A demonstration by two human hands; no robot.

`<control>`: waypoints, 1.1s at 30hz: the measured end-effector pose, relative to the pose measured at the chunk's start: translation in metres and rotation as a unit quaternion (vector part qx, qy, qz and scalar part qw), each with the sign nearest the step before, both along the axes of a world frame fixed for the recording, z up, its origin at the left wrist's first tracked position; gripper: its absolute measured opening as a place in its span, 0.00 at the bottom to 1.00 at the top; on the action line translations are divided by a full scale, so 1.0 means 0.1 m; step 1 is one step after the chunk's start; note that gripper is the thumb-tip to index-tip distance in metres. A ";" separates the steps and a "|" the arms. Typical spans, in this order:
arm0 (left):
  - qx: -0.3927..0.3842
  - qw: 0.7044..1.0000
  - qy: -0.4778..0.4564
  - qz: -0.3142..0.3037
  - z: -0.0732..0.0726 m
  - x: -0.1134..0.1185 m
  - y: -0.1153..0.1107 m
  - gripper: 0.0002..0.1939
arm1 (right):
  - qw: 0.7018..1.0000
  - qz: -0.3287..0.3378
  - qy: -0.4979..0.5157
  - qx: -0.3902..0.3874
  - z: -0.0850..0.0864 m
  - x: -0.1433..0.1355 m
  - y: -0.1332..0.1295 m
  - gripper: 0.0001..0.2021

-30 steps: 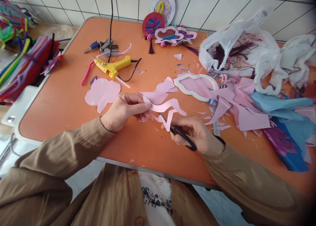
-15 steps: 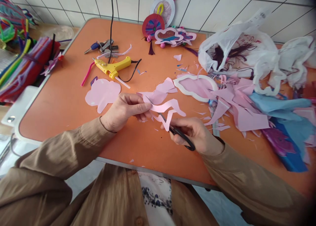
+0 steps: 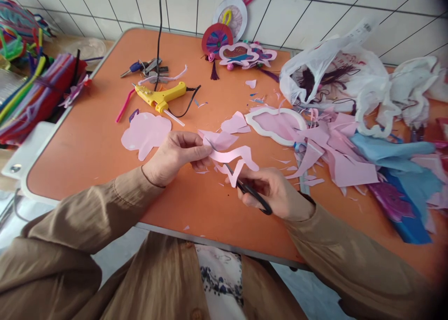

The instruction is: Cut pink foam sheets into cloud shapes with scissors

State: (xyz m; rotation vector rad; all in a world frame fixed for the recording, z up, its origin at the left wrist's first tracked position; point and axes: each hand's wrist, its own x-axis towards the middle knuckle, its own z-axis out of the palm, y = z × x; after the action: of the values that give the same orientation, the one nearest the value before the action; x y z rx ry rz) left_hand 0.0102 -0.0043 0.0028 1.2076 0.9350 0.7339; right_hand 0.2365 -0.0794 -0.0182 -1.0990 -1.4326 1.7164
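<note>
Between finger and thumb, my left hand pinches a pink paper piece whose narrow, wavy strip curls out to the right. My right hand is wrapped round black-handled scissors. The blades point up and left under the strip, and part of them is hidden by the paper. A pink cloud-shaped cutout lies flat just left of my left hand. Beyond the fingers rests another pink paper scrap. A white cloud-shaped frame with pink inside lies up and right of the strip.
A yellow glue gun and keys lie at the back left. Finished ornaments lean near the tiled wall. To the right are a white plastic bag, pink scraps and blue sheets. Pipe cleaners are bundled far left.
My right hand and the scissors have shifted slightly left, towards my left hand. The free end of the pink strip has moved a little left and down. My left hand keeps its pinch.
</note>
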 end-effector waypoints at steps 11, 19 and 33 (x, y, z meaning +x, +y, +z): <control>0.014 0.999 -0.027 0.009 -0.01 0.00 0.02 0.12 | 0.993 -0.006 -0.103 0.058 0.04 0.06 0.01 0.12; 0.035 0.994 -0.049 0.095 -0.05 -0.05 0.11 0.10 | 0.937 -0.022 -0.259 0.235 0.11 0.19 0.07 0.06; 0.043 0.982 -0.183 0.015 -0.07 -0.14 0.20 0.04 | 0.904 -0.168 -0.289 0.265 -0.11 0.35 0.21 0.16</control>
State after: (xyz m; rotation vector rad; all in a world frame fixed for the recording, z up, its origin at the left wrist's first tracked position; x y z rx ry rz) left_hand -0.0035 0.0157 -0.0041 1.0862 0.6211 0.9906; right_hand 0.2716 -0.0582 -0.0289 -1.4853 -1.7804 0.7025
